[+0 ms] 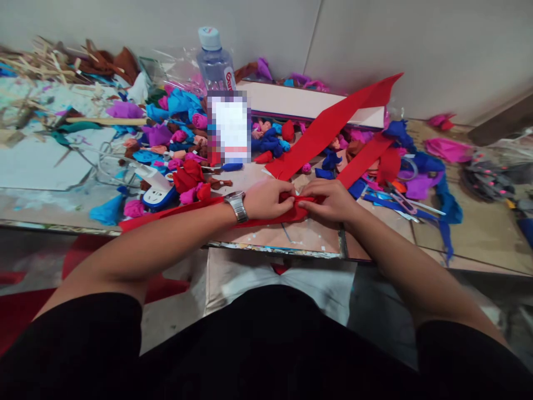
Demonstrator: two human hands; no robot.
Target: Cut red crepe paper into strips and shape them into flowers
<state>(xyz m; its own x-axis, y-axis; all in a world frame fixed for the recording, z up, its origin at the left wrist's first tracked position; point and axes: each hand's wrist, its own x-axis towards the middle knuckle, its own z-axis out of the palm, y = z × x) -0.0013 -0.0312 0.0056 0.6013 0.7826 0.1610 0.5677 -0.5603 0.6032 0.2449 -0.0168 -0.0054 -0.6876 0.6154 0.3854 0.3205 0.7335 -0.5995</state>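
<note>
Near the table's front edge, my left hand (268, 200) and my right hand (328, 200) pinch a strip of red crepe paper (277, 218) between thumbs and fingers, close together. The strip trails left beneath my left wrist, which wears a metal watch (237, 206). Just beyond my hands, a long red paper strip (328, 130) slants up to the right over a white box (312, 103). Another red strip (364, 161) lies beyond my right hand. Part of the pinched paper is hidden by my fingers.
Rolled paper flowers (189, 178) crowd the table left of my hands, with a white-and-blue power socket (158, 194) and cable. A plastic bottle (214, 61) stands behind. Green-handled pliers (77, 129) lie left; pink-handled scissors (403, 203) and blue paper strips (433, 216) lie right.
</note>
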